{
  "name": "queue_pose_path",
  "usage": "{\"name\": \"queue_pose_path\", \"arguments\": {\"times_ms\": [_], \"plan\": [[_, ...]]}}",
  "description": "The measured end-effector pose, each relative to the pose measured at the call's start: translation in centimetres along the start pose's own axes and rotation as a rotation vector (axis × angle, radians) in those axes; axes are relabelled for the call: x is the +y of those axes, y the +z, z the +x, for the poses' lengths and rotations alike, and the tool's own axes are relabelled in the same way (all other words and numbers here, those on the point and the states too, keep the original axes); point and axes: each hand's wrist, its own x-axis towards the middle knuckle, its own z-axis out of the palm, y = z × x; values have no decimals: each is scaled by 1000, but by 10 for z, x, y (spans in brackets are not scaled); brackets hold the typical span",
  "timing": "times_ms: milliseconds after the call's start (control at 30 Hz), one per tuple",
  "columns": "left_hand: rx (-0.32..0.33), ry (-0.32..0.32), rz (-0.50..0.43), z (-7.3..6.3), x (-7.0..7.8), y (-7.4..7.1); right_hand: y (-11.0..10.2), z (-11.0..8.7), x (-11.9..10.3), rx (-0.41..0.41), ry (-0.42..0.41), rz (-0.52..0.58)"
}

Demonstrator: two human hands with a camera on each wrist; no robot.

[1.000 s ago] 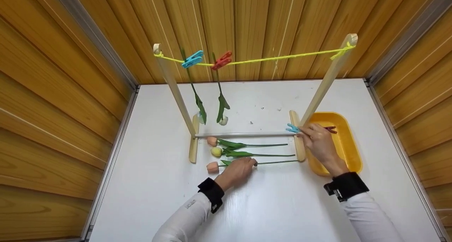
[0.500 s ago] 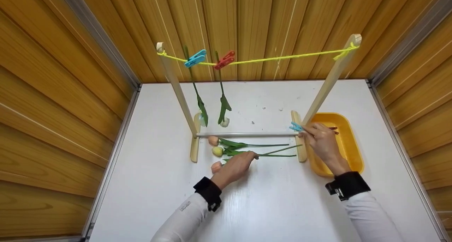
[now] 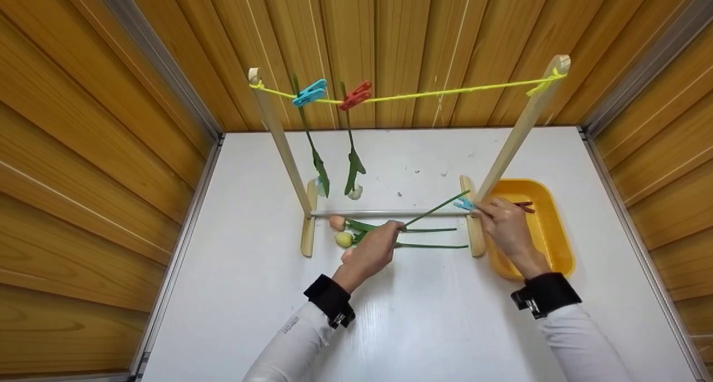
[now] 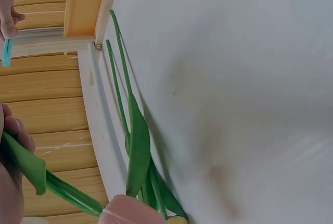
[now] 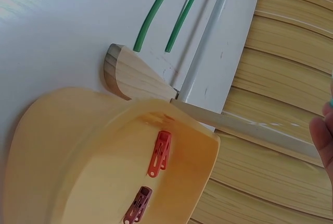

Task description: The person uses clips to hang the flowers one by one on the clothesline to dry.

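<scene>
My left hand (image 3: 373, 251) holds a peach tulip by its green stem (image 3: 437, 209), which slants up to the right. The tulip's bloom (image 4: 130, 212) shows in the left wrist view, hanging below the fingers. At the right, my right hand (image 3: 509, 226) pinches a light blue clothespin (image 3: 463, 204) beside the rack's right post. Another peach tulip (image 3: 337, 222) and a yellow tulip (image 3: 343, 239) lie on the white table, partly behind my left hand. Two pale tulips hang head down from the yellow cord (image 3: 434, 94), under a blue clothespin (image 3: 310, 93) and a red clothespin (image 3: 355, 96).
The cord runs between a left post (image 3: 281, 142) and a right post (image 3: 521, 128) of a wooden rack, joined low down by a pale crossbar (image 3: 384, 212). Beside the right foot stands a yellow tray (image 3: 567, 248), with a red clothespin (image 5: 159, 153) and a dark red clothespin (image 5: 138, 204) inside.
My left hand has lifted the front peach tulip off the table and moved up and away from me, its stem tip swinging up toward the blue clothespin. The right hand stays almost still.
</scene>
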Motion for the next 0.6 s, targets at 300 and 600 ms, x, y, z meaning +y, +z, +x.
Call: {"name": "queue_pose_path", "arguments": {"times_ms": [300,600], "plan": [[127,-44,-46,17,-1,-23,4,2,-2,-4,-22,8],[283,-45,-135,38,1,-47,3,1,-6,-41,18,45]]}}
